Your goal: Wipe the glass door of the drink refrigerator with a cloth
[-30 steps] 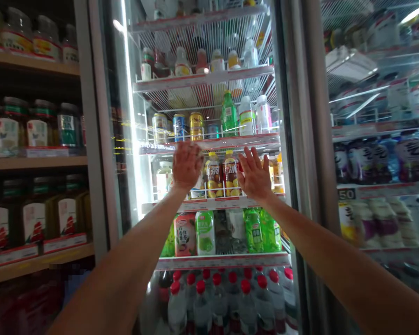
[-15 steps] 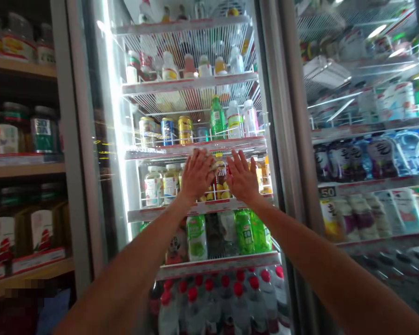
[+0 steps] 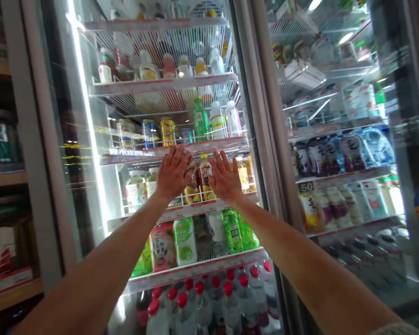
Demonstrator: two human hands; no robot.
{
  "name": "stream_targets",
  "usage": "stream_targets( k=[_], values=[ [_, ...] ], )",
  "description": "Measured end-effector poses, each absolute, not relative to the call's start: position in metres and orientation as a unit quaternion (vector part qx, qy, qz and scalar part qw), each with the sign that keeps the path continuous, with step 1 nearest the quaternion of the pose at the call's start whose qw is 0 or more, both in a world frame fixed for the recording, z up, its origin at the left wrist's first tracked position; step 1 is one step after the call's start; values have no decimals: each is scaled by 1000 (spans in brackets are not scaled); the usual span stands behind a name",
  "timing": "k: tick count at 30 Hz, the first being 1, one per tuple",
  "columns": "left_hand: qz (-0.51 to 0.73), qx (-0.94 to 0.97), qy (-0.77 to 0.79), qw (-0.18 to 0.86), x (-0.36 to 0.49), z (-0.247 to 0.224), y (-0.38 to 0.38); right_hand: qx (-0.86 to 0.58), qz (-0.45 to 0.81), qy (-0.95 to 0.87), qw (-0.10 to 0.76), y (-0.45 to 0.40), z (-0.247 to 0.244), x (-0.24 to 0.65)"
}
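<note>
Two bare arms reach up from the bottom edge, at about eight and four o'clock, toward the lit glass door (image 3: 186, 104) of a drinks fridge. The step in hand appears to be wiping that glass.

The left grip (image 3: 173, 173), just toward nine o'clock from the centre, is curled over a bunched pale cloth (image 3: 191, 164). The cloth pokes out at the hand's two o'clock side, between fingers and thumb; most of it is hidden under the hand. It seems pressed to the glass, though the contact itself is out of sight.

The right grip (image 3: 225, 177), just past the centre toward four o'clock, has its fingers spread and pointing to about eleven o'clock. No object shows in it; I cannot tell whether it touches the glass or hovers just off it.

As a judgement, the next move calls for even pressure with the cloth kept between hand and glass, and the bare palm kept from smudging it.

Behind the glass, a yellow-capped bottle (image 3: 206, 177) shows between the hands. A green bottle (image 3: 200, 118) stands at twelve o'clock, a gold can (image 3: 167, 131) at eleven, and red-capped bottles (image 3: 228, 302) at six.
</note>
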State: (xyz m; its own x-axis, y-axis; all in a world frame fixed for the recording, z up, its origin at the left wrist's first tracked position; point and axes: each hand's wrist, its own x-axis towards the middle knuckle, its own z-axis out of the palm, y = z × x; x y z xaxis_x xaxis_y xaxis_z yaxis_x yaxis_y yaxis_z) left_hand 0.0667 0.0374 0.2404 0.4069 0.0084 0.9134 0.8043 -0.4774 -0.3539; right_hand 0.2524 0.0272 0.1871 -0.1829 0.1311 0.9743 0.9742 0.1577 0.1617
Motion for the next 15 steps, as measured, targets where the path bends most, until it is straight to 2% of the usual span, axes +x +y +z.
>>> stream_targets(
  k=[5, 7, 12, 15],
  values=[
    [-601, -580, -370, 407, 9, 253, 36, -456, -445, -625, 451, 25, 189, 251],
    [-616, -552, -384, 410, 12, 249, 37, -457, -442, -626, 452, 23, 189, 251],
    [-458, -713, -277, 453, 63, 220, 39, -458, -453, -619, 450, 24, 189, 250],
    [-451, -721, -283, 443, 48, 217, 38, -457, -457, -616, 451, 25, 188, 250]
  ],
)
